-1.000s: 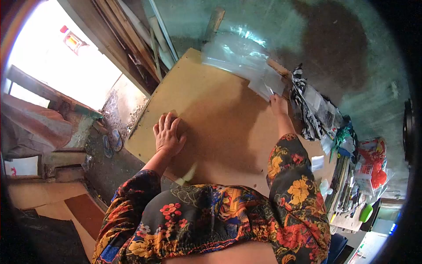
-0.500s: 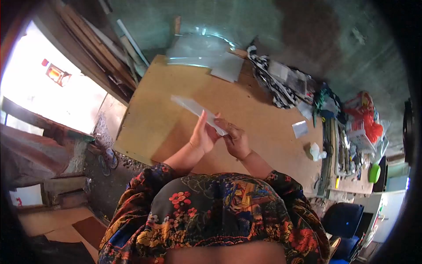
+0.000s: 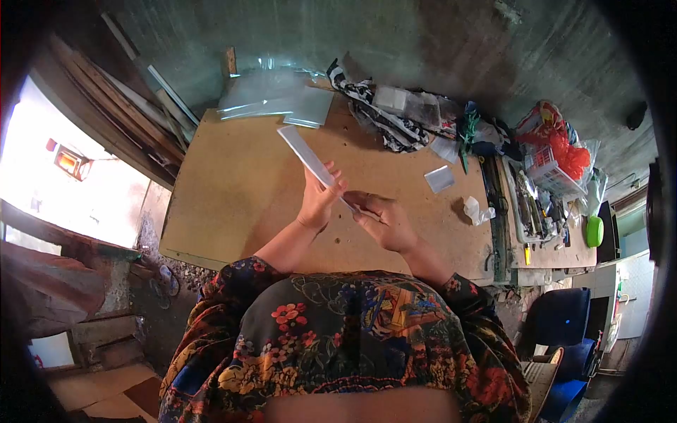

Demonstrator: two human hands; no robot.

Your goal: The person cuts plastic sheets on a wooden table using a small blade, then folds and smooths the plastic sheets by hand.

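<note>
A long, narrow, whitish translucent strip (image 3: 303, 151), perhaps folded plastic sheet, slants above the wooden table (image 3: 233, 190). Its far end points up and to the left. My left hand (image 3: 319, 202) is closed around its middle, with the fingertips showing on the right edge. At the near end, my right hand (image 3: 386, 223) pinches the strip between thumb and fingers. Part of that lower end is hidden behind the fingers.
Clear plastic sheets (image 3: 264, 95) lie at the table's back left. Right of them is a bundled black-and-white cloth (image 3: 384, 127). A small clear square (image 3: 440, 180) and crumpled white plastic (image 3: 477, 211) lie rightward. A tool tray (image 3: 534, 208) and white basket (image 3: 552, 171) stand beyond.
The strip has tilted more upright and shows a broader white face. My right hand has moved slightly right and down along it. The camera view has swung to the right.
</note>
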